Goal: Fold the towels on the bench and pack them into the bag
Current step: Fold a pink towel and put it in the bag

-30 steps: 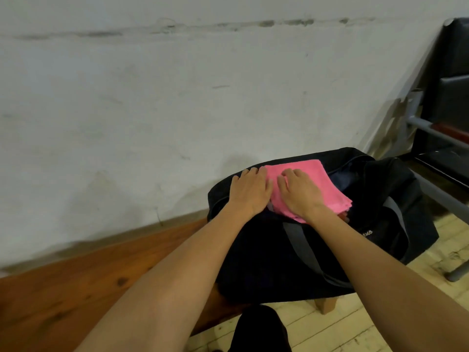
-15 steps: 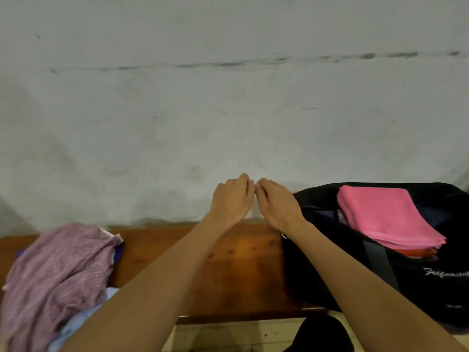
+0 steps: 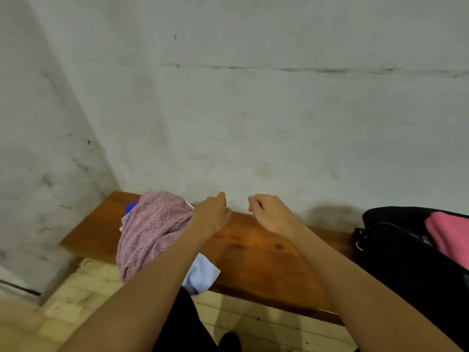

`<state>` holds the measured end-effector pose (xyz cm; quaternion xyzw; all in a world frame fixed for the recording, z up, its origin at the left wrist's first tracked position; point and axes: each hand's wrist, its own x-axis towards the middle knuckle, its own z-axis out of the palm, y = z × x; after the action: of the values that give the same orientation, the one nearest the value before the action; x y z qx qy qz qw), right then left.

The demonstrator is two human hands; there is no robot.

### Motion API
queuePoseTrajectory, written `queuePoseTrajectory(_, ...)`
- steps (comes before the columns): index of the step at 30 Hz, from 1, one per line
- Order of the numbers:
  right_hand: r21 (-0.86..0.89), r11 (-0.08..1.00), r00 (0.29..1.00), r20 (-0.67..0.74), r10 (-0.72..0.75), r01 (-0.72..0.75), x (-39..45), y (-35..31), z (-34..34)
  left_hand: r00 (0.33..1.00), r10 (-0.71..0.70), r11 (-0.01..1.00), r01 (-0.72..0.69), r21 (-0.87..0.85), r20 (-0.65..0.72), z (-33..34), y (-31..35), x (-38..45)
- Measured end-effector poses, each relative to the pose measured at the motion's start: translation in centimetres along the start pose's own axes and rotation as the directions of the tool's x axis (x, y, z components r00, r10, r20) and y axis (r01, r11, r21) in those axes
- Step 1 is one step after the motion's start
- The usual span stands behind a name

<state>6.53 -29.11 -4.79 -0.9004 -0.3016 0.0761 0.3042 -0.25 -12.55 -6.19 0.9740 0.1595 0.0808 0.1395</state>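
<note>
Head view: the person looks down at a wooden bench [image 3: 253, 252] by a grey wall.
Towels: a purple towel [image 3: 149, 232] lies in a loose heap on the left part of the bench and hangs over the near edge. A pale blue cloth [image 3: 201, 275] and a bit of bright blue cloth [image 3: 130, 207] peek out from under it.
Bag: a black bag [image 3: 396, 255] sits on the right end of the bench. A folded pink towel [image 3: 449, 237] lies in its open top.
Left hand: the left hand [image 3: 212, 214] is at the right edge of the purple towel. Its fingers curl loosely and hold nothing that can be seen.
Right hand: the right hand [image 3: 270, 214] hovers over the bare wood with loose, curled fingers and holds nothing.
How it will handle: the purple towel looks soft, light and floppy. It will sag and bunch up. Two corners of one edge look like the best places to pinch, so it opens flat.
</note>
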Motion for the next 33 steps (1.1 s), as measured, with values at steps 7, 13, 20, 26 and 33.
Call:
queuePoseTrajectory(7,-0.049,0.998,0.991,0.130,-0.023,0.030,0.9,-2.7,3.3,0.918,-0.324,0.946,0.307,0.106,0.229,1.3,-9.1,-3.6)
queuePoseTrajectory(13,-0.097,0.995,0.984,0.177,-0.016,0.034,1.3,-3.6,5.6,0.932,-0.301,0.944,0.261,0.201,0.200,3.1,-11.8,-4.6)
queuePoseTrajectory(20,-0.101,0.995,0.976,0.219,0.005,0.017,1.8,-3.5,6.6,0.889,-0.454,0.878,0.438,-0.193,-0.051,2.1,-12.2,-3.3)
queuePoseTrajectory(26,-0.041,0.999,0.963,0.270,-0.010,0.022,1.8,-4.0,7.4,0.721,-0.683,0.350,0.464,-0.814,0.117,-2.6,-10.8,-1.6)
queuePoseTrajectory(33,0.246,0.963,0.935,0.300,-0.187,0.113,1.6,-5.4,7.7,0.884,-0.348,0.116,0.369,-0.922,0.310,-7.6,-4.3,-1.5)
